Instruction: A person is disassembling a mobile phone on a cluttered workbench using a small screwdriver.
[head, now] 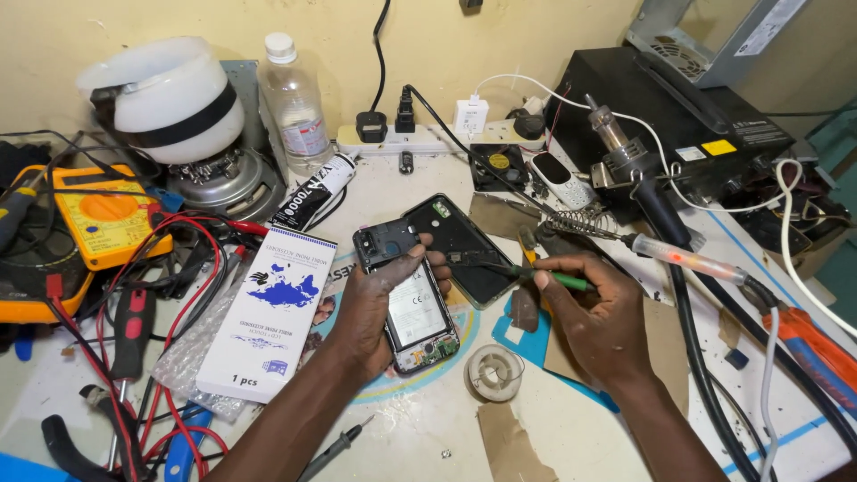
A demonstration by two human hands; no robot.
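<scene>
My left hand grips an opened phone lying on the table, its battery and bottom circuit board exposed. My right hand holds a green-handled tool whose dark tip reaches toward the phone's upper right edge. The phone's black back cover lies just behind, between the two hands. A small spool of solder wire sits in front of my right hand.
A white and blue box lies left of the phone. Yellow multimeter, red leads, pliers and screwdrivers crowd the left. Behind are a plastic bottle, power strip, hot air handle and soldering iron.
</scene>
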